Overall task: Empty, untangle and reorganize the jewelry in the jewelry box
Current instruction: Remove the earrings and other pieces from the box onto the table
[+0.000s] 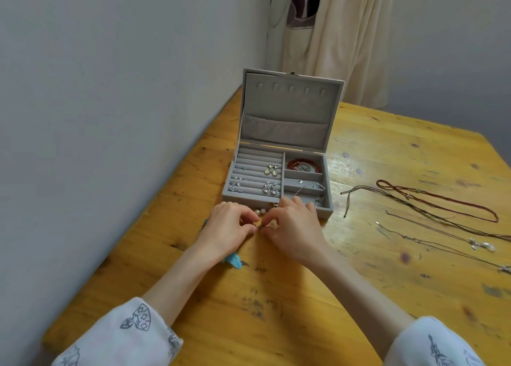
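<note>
Writing: you have no readable brand or label anywhere; only line-drawn motifs on your white sleeves (pixel 130 335).
Jewelry box (pixel 279 177): grey velvet-like lining, rectangular, lid upright and open, standing on the table just beyond your hands.
Ring rolls (pixel 257 176): padded ridges in the left compartment, carrying small studs and two pairs of drop earrings (pixel 271 170).
Red bead bracelet (pixel 303 165): round glossy beads, in the back right compartment.
Silver bangle (pixel 311 188): thin wire loop, tilted across the front right compartments.
Left hand (pixel 229 227): your fingers are curled, pinching a small gold-coloured piece (pixel 258 225).
Right hand (pixel 294 224): pinching the same piece from the other side.
Pearls (pixel 260 211): two, round, just beyond your fingertips.
Necklaces (pixel 442 213): thin cords and chains, laid out well to the right.
Table (pixel 304 310): yellow varnished wood, worn and dark-flecked.
</note>
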Demonstrator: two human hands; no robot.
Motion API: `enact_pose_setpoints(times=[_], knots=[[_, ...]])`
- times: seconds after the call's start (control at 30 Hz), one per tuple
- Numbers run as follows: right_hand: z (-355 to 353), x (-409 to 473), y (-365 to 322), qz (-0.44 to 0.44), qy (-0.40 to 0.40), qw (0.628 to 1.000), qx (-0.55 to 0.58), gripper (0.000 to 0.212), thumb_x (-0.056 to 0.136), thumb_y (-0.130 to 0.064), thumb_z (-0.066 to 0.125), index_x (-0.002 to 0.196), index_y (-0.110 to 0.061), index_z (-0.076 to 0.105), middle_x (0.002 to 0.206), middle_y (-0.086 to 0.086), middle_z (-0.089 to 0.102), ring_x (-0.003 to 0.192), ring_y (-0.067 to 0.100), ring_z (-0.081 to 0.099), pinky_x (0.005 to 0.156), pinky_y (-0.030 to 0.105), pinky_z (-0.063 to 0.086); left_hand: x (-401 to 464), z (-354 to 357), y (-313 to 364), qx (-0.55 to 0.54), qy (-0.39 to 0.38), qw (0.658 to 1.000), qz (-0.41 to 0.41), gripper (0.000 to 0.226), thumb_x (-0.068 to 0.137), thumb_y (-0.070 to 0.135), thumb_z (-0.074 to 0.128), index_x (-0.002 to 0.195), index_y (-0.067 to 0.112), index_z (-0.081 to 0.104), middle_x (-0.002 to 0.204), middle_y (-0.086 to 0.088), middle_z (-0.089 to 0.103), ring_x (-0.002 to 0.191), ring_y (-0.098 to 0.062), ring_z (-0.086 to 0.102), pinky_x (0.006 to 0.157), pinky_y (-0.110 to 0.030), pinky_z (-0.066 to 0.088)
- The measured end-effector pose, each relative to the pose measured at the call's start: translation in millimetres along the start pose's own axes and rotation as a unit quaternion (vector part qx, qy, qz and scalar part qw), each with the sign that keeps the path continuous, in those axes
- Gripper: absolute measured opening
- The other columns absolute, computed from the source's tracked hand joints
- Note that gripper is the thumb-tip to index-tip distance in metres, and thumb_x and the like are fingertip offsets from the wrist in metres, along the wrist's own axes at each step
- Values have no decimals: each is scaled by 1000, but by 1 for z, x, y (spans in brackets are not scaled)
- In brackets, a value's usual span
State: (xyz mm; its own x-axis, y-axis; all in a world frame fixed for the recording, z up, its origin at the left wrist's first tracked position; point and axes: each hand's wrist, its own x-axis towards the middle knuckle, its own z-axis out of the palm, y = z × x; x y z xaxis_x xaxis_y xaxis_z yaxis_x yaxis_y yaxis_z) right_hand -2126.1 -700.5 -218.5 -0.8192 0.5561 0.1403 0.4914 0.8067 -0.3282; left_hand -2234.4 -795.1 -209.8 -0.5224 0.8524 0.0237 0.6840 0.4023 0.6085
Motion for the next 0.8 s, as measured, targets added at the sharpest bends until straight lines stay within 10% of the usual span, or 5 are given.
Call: enact_pose_setpoints(times=[0.53,0.8], knots=[[-21,14,17,45,28,987,153,16,88,-27,58,94,-18,70,79,-5,56,78,12,48,77,31,39,26,-25,4,-10,37,999,13,20,87,12,57,104,18,67,103,3,65,88,-4,51,76,-13,42],[-28,82,40,102,41,986,125,24,91,-22,50,103,-17,70,105,6,69,100,23,59,91,45,45,93,-13,18,47,55,997,33,26,90,18,55,114,15,63,113,-5,64,111,-22,48,99,-40,37]])
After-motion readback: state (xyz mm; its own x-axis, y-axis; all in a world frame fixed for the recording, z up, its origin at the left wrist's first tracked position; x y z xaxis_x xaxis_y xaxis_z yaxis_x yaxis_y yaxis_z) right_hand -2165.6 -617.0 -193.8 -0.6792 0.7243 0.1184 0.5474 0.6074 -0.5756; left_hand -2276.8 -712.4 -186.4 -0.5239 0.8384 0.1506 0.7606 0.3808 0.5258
